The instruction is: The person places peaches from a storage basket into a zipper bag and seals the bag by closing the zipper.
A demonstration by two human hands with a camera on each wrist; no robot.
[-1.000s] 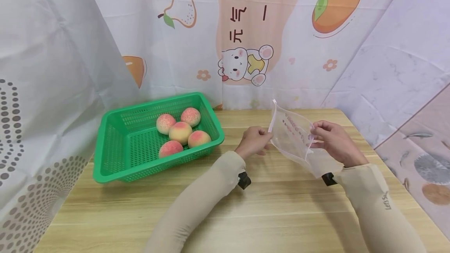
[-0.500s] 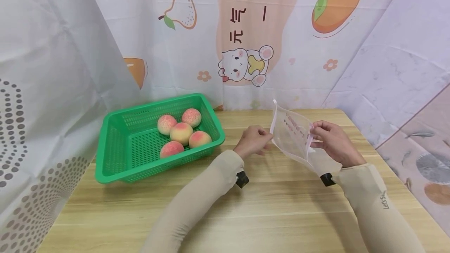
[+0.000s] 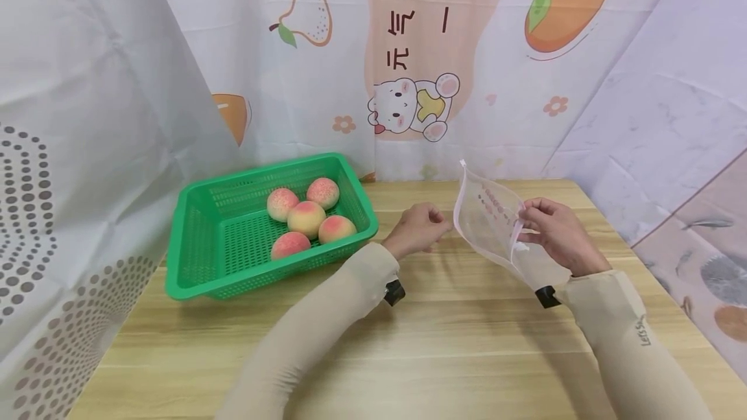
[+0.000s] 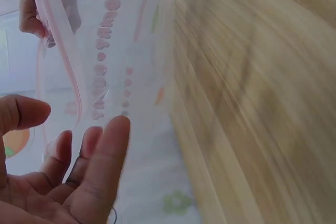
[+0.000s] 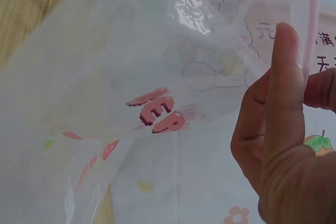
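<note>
Head view: the right hand (image 3: 560, 236) has its grip clamped on one pink edge of a clear plastic bag (image 3: 483, 216), thumb against fingers. The left hand (image 3: 417, 231) is just beside the opposite pink edge; its grip stands apart, thumb clear of the fingers, per the left wrist view. Bag's location: over the right part of the counter (image 3: 408, 349), pink edges parted. A green basket (image 3: 242, 245) on the counter, left of both hands, contains five peaches (image 3: 306, 220). A printed curtain (image 3: 327, 83) hangs behind.
</note>
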